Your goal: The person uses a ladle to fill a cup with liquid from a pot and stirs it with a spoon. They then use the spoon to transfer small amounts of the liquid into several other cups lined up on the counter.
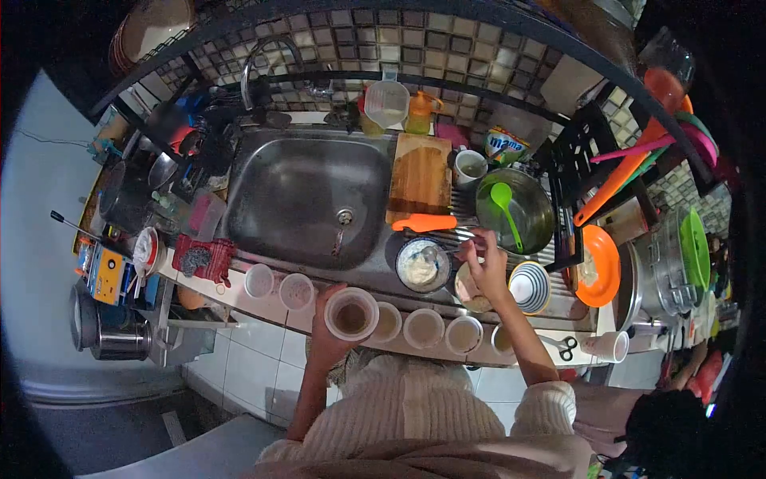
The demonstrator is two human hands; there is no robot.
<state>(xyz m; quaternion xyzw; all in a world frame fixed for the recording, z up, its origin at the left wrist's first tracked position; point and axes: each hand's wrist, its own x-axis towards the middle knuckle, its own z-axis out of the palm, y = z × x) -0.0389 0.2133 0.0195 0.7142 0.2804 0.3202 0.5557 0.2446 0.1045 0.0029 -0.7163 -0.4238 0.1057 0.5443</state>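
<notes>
The bowl point(423, 266), dark-rimmed and round with pale, creamy stuff inside, sits on the surface point(375, 275) just left of the right hand point(485, 263), which is closed on a spoon point(444, 252) whose end reaches into it. The cup point(351, 314), smaller, round and pale plastic with brownish contents low inside, is gripped from below by the left hand point(329, 331), nearer the body. Right of that hand a row of similar cups point(424, 328) lines the surface's front edge.
</notes>
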